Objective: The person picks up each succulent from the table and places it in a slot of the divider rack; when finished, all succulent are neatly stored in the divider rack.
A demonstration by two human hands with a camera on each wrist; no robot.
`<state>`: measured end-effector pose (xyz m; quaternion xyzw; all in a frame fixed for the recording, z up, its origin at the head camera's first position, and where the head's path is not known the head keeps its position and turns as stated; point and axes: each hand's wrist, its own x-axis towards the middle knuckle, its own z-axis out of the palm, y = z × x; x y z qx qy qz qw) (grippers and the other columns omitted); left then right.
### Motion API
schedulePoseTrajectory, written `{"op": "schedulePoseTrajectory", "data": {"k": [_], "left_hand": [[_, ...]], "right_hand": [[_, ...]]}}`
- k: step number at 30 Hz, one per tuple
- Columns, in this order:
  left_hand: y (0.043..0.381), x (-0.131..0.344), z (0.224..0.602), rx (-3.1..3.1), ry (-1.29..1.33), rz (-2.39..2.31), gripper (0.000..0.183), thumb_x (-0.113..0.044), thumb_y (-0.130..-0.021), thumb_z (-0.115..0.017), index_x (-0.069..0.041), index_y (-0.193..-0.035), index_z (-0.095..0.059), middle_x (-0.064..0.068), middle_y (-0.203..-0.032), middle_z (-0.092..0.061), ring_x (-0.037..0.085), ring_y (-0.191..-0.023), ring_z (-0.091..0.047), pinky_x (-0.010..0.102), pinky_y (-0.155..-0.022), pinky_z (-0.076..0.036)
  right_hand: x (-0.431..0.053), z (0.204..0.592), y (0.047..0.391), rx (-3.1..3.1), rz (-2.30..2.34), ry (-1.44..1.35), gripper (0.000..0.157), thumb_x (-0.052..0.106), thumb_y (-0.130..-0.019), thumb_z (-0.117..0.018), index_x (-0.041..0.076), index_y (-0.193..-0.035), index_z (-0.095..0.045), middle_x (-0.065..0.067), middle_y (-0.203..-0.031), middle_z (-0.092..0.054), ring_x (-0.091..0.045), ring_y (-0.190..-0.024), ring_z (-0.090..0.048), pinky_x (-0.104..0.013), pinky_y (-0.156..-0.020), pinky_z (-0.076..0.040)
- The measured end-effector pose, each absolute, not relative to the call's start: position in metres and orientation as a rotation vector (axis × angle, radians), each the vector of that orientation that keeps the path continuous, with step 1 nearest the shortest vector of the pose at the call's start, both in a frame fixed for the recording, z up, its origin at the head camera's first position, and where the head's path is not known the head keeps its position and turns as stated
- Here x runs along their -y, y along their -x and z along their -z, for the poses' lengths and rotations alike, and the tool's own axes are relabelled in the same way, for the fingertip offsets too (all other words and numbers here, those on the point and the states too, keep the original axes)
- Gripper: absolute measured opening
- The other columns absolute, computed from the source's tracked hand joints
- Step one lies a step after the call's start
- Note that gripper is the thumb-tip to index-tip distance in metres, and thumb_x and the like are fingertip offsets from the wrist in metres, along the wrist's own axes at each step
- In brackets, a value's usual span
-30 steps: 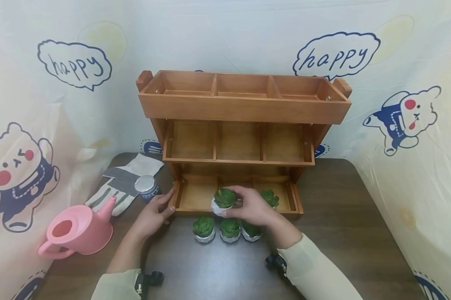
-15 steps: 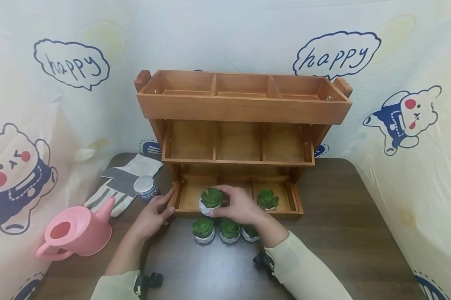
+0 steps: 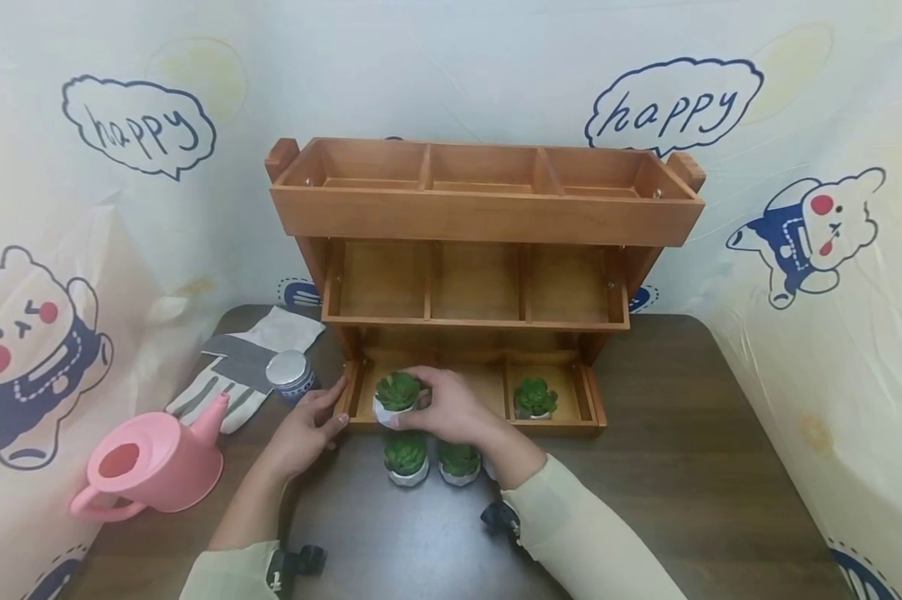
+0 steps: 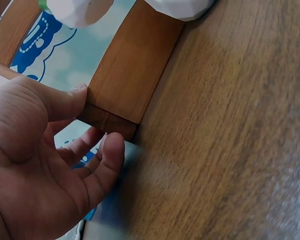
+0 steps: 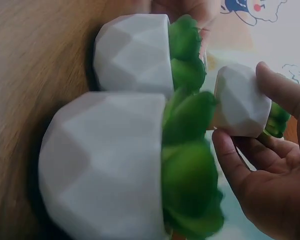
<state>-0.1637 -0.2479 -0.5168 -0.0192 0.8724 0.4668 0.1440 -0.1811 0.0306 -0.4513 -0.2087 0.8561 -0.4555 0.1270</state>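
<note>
Clock directions were from the held potted succulent (image 3: 397, 392), head view. Right hand (image 3: 451, 408) pinched its white faceted pot, fingers and thumb on opposite sides. That pot was at the front of the left compartment (image 3: 363, 387) in the bottom tray (image 3: 563, 428) of the wooden rack (image 3: 488, 218); couldn't tell whether it touched the tray. Left hand (image 3: 308, 427), 8 o'clock, gripped the tray's near-left corner, thumb on one face, fingers curled to the other.

A placed succulent (image 3: 536, 397) was upright at 3 o'clock, in the tray's right compartment. On the desk (image 3: 721, 450): front-left succulent (image 3: 406, 457) at 6, second succulent (image 3: 458, 461) between 4 and 5, just beside it; sliver of a third pot (image 3: 490, 469) at 4, mostly behind the right wrist. Upper tiers rose toward 1.

Blue-and-white jar (image 3: 291, 377) at 9, grey-white gloves (image 3: 244, 367) just past it. Pink watering can (image 3: 158, 467), upright, between 8 and 9. Printed backdrop (image 3: 413, 75) behind, toward 12.
</note>
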Motion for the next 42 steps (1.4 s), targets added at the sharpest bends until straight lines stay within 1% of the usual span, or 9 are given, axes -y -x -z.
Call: {"op": "schedulePoseTrajectory", "data": {"k": [4,10,17,21,26,28,33,38,42], "left_hand": [[0.163,0.247,0.515,-2.519,0.055,-1.334,0.069,-0.022,-0.103,-0.065,-0.026,-0.164,-0.032,0.020,-0.151,-0.034,0.037,-0.115,-0.057,0.034,-0.076,-0.061],[0.163,0.247,0.515,-2.521,0.060,-1.323,0.069,-0.023,-0.104,-0.064,-0.027,-0.164,-0.031,0.020,-0.152,-0.033,0.037,-0.116,-0.056,0.034,-0.077,-0.060],[0.163,0.248,0.515,-2.513,0.044,-1.326,0.069,-0.023,-0.104,-0.063,-0.025,-0.165,-0.030,0.020,-0.153,-0.032,0.039,-0.119,-0.055,0.034,-0.077,-0.061],[0.163,0.249,0.515,-2.510,0.044,-1.334,0.069,-0.023,-0.104,-0.064,-0.025,-0.165,-0.030,0.021,-0.152,-0.032,0.039,-0.118,-0.056,0.034,-0.076,-0.061],[0.163,0.250,0.516,-2.515,0.037,-1.319,0.069,-0.026,-0.104,-0.064,-0.025,-0.165,-0.030,0.020,-0.151,-0.033,0.035,-0.111,-0.058,0.034,-0.076,-0.061],[0.164,0.250,0.517,-2.515,0.032,-1.321,0.069,-0.026,-0.104,-0.064,-0.024,-0.165,-0.030,0.021,-0.151,-0.033,0.035,-0.113,-0.057,0.035,-0.076,-0.061],[0.164,0.251,0.518,-2.513,0.037,-1.329,0.069,-0.026,-0.104,-0.064,-0.024,-0.165,-0.030,0.020,-0.152,-0.032,0.037,-0.116,-0.056,0.035,-0.077,-0.061],[0.164,0.251,0.518,-2.512,0.037,-1.311,0.069,-0.028,-0.104,-0.064,-0.026,-0.165,-0.030,0.020,-0.152,-0.033,0.030,-0.104,-0.061,0.035,-0.078,-0.060],[0.164,0.251,0.518,-2.516,0.030,-1.312,0.069,-0.027,-0.104,-0.064,-0.027,-0.165,-0.030,0.019,-0.151,-0.034,0.030,-0.104,-0.061,0.035,-0.078,-0.061]], "right_hand": [[-0.023,0.450,0.182,-2.499,1.307,0.574,0.074,0.040,-0.079,-0.091,0.014,-0.142,-0.061,0.004,-0.114,-0.073,-0.015,-0.100,-0.071,-0.029,-0.086,-0.056],[-0.013,0.456,0.186,-2.511,1.293,0.552,0.074,0.039,-0.080,-0.090,0.014,-0.143,-0.060,-0.001,-0.119,-0.073,-0.017,-0.104,-0.071,-0.028,-0.085,-0.057],[0.000,0.459,0.191,-2.554,1.221,0.529,0.076,0.039,-0.079,-0.092,0.012,-0.143,-0.061,-0.002,-0.121,-0.071,-0.014,-0.100,-0.068,-0.030,-0.084,-0.057],[0.007,0.461,0.193,-2.564,1.176,0.511,0.078,0.041,-0.078,-0.092,0.012,-0.143,-0.061,-0.002,-0.126,-0.070,-0.013,-0.103,-0.065,-0.033,-0.090,-0.056],[0.015,0.464,0.197,-2.588,1.129,0.461,0.079,0.044,-0.079,-0.091,0.015,-0.145,-0.060,-0.002,-0.134,-0.067,-0.016,-0.115,-0.063,-0.038,-0.101,-0.052],[0.018,0.466,0.200,-2.601,1.112,0.445,0.079,0.043,-0.079,-0.091,0.015,-0.146,-0.059,-0.002,-0.136,-0.066,-0.017,-0.118,-0.062,-0.039,-0.104,-0.051],[0.023,0.469,0.205,-2.604,1.094,0.417,0.079,0.040,-0.079,-0.092,0.015,-0.146,-0.059,-0.003,-0.137,-0.065,-0.020,-0.121,-0.061,-0.040,-0.106,-0.050],[0.026,0.471,0.208,-2.588,1.085,0.406,0.077,0.039,-0.079,-0.092,0.015,-0.145,-0.059,-0.004,-0.139,-0.064,-0.022,-0.125,-0.060,-0.042,-0.108,-0.048],[0.029,0.475,0.209,-2.571,1.079,0.406,0.076,0.036,-0.080,-0.092,0.014,-0.145,-0.059,-0.005,-0.138,-0.064,-0.022,-0.124,-0.060,-0.043,-0.108,-0.048]]}}
